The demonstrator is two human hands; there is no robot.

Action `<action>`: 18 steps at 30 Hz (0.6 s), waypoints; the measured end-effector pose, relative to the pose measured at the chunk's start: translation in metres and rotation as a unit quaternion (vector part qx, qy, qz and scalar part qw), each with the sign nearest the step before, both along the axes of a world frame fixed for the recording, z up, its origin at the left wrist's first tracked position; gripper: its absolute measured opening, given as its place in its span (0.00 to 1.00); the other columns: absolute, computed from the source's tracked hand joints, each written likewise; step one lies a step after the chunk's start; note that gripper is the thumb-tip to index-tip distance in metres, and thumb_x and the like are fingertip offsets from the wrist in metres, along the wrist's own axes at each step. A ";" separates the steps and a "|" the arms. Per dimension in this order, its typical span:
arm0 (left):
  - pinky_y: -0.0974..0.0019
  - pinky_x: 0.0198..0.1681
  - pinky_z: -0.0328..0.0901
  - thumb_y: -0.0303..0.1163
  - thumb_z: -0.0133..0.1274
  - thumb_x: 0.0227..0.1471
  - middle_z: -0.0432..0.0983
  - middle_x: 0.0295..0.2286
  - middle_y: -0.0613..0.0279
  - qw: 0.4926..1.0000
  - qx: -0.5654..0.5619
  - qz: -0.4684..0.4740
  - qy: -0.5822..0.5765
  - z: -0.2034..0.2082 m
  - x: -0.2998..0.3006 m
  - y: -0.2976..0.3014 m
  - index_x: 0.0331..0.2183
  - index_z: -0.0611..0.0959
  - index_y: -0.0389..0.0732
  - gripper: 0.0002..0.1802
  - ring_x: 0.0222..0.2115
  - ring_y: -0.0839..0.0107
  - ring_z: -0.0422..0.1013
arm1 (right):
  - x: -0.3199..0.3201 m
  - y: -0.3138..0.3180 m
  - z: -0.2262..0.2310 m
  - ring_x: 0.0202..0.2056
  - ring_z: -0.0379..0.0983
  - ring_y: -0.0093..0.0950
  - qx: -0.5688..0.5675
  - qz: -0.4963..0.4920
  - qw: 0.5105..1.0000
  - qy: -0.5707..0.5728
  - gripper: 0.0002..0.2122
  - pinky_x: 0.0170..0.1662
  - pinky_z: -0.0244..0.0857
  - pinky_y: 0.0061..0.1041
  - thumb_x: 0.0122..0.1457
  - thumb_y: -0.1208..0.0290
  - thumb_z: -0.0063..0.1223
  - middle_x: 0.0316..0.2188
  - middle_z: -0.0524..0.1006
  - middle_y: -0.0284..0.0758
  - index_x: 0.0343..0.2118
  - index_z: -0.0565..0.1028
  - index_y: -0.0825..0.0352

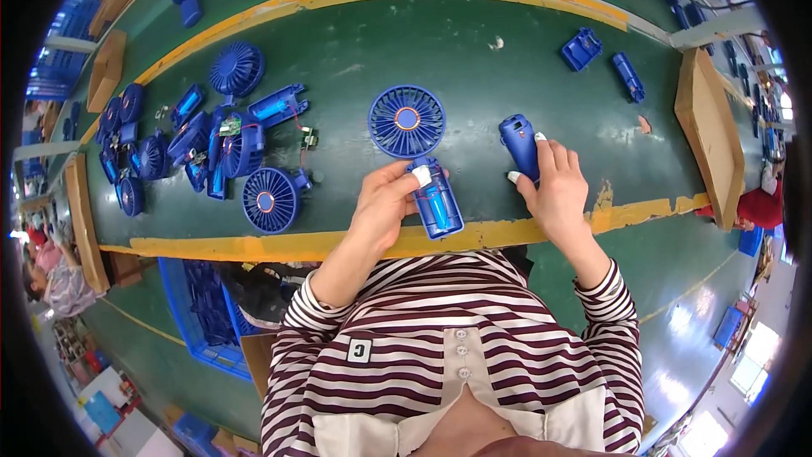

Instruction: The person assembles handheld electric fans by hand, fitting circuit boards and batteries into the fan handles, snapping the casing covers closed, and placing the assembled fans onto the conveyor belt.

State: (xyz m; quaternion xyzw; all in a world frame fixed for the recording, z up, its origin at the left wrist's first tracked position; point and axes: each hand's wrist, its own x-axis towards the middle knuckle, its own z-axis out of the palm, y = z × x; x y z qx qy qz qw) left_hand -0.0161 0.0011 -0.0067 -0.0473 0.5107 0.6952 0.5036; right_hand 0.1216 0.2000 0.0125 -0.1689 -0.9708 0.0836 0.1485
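My left hand (378, 205) is closed on a blue handheld fan (408, 142), its round grille lying away from me and its handle towards me. The handle is uncovered, and a light-blue battery cell (438, 203) shows inside. White tape or a white cover wraps my left thumb tip. To the right, my right hand (556, 188) grips a blue handle cover (519, 140) between thumb and fingers, apart from the fan. White wrapping shows on fingertips of this hand too. The cover's near end is partly hidden by my hand.
Several blue fans (237, 68) and opened handles with wires lie heaped at the left. A small circuit board (309, 137) hangs on wires there. Two blue handle parts (582, 49) lie at the far right. Cardboard trays (709, 140) flank the green table; a blue crate (182, 305) stands below.
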 end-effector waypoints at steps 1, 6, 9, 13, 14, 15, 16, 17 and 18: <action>0.63 0.39 0.68 0.28 0.46 0.50 0.75 0.35 0.50 1.000 0.008 0.001 -0.010 0.000 0.000 0.000 0.39 0.73 0.29 0.15 0.34 0.64 0.73 | -0.002 -0.001 -0.003 0.34 0.67 0.40 0.014 -0.003 1.000 -0.019 0.24 0.36 0.64 0.31 0.37 0.72 0.60 0.36 0.70 0.43 0.41 0.68 0.73; 0.63 0.40 0.68 0.27 0.46 0.50 0.75 0.35 0.50 1.000 -0.004 -0.007 -0.011 -0.004 0.006 -0.001 0.39 0.73 0.29 0.14 0.35 0.64 0.73 | -0.009 -0.001 -0.006 0.31 0.66 0.38 0.025 0.006 1.000 -0.006 0.24 0.32 0.65 0.31 0.35 0.73 0.59 0.31 0.71 0.41 0.40 0.68 0.74; 0.62 0.40 0.68 0.28 0.47 0.50 0.75 0.35 0.51 1.000 0.007 0.007 -0.011 -0.008 0.011 0.002 0.39 0.73 0.29 0.14 0.35 0.65 0.73 | -0.011 -0.012 0.006 0.30 0.67 0.38 -0.055 -0.002 0.998 -0.003 0.24 0.32 0.65 0.32 0.35 0.72 0.57 0.29 0.70 0.42 0.39 0.69 0.74; 0.63 0.39 0.68 0.30 0.46 0.52 0.75 0.34 0.54 0.999 0.013 0.015 -0.030 -0.011 0.015 0.004 0.38 0.74 0.31 0.14 0.34 0.67 0.73 | -0.013 -0.041 0.036 0.25 0.68 0.40 -0.191 0.041 0.981 0.000 0.23 0.29 0.65 0.34 0.36 0.71 0.55 0.24 0.69 0.43 0.39 0.68 0.75; 0.64 0.38 0.68 0.32 0.46 0.52 0.75 0.34 0.55 0.999 0.016 0.021 -0.034 -0.011 0.015 0.004 0.38 0.74 0.32 0.15 0.33 0.68 0.73 | -0.015 -0.048 0.040 0.25 0.68 0.40 -0.193 0.061 0.979 -0.002 0.24 0.28 0.66 0.34 0.36 0.71 0.55 0.24 0.69 0.43 0.39 0.68 0.76; 0.64 0.38 0.68 0.32 0.46 0.52 0.75 0.34 0.55 0.999 0.016 0.022 -0.035 -0.011 0.014 0.004 0.38 0.74 0.32 0.15 0.33 0.68 0.73 | -0.017 -0.053 0.041 0.25 0.68 0.39 -0.187 0.082 0.979 -0.011 0.24 0.27 0.65 0.34 0.35 0.72 0.55 0.23 0.68 0.42 0.39 0.68 0.76; 0.64 0.37 0.68 0.35 0.45 0.53 0.74 0.33 0.58 0.996 0.038 0.036 -0.067 -0.008 0.014 0.005 0.38 0.74 0.33 0.15 0.33 0.70 0.72 | -0.017 -0.058 0.043 0.24 0.68 0.38 -0.184 0.090 0.979 -0.017 0.24 0.27 0.65 0.34 0.34 0.72 0.54 0.23 0.68 0.42 0.38 0.68 0.75; 0.64 0.35 0.67 0.37 0.44 0.54 0.74 0.33 0.60 0.992 0.060 0.051 -0.099 -0.006 0.014 0.005 0.37 0.74 0.34 0.16 0.32 0.72 0.71 | -0.018 -0.063 0.044 0.24 0.68 0.38 -0.181 0.099 0.978 -0.023 0.23 0.26 0.65 0.33 0.34 0.72 0.54 0.23 0.68 0.41 0.38 0.68 0.75; 0.63 0.37 0.67 0.44 0.42 0.55 0.73 0.35 0.59 0.992 0.079 0.045 -0.085 -0.004 0.014 0.006 0.38 0.73 0.35 0.20 0.34 0.70 0.71 | -0.020 -0.065 0.042 0.24 0.68 0.37 -0.172 0.108 0.979 -0.019 0.23 0.25 0.64 0.33 0.34 0.72 0.54 0.23 0.67 0.40 0.38 0.68 0.75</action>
